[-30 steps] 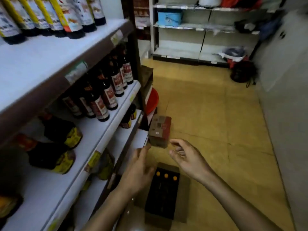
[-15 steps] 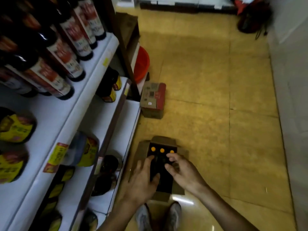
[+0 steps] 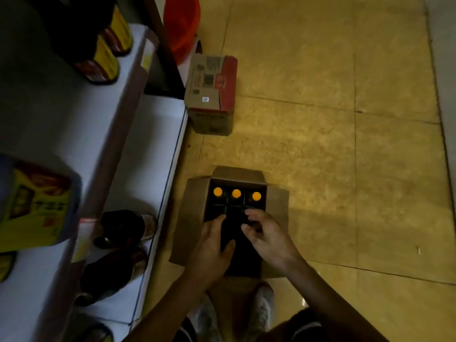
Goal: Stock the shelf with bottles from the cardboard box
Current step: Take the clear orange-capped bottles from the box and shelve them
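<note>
An open cardboard box sits on the floor beside the shelf unit. Three bottles with orange caps stand in its far row; the nearer cells look dark. My left hand reaches into the box's left side with its fingers stretched forward and the thumb out. My right hand hovers over the middle and right cells with bent fingers, and I see nothing held in them. The white shelf runs along the left, its lowest level next to the box.
Dark bottles with yellow labels stand on an upper shelf, and dark bottles lie on the lowest one. A closed printed carton stands on the tiled floor beyond the box, a red basin behind it. My shoes are just behind the box.
The view has dropped lower and closer to the box. Both hands have stayed over its near cells, and the right hand's fingers have bent more.
</note>
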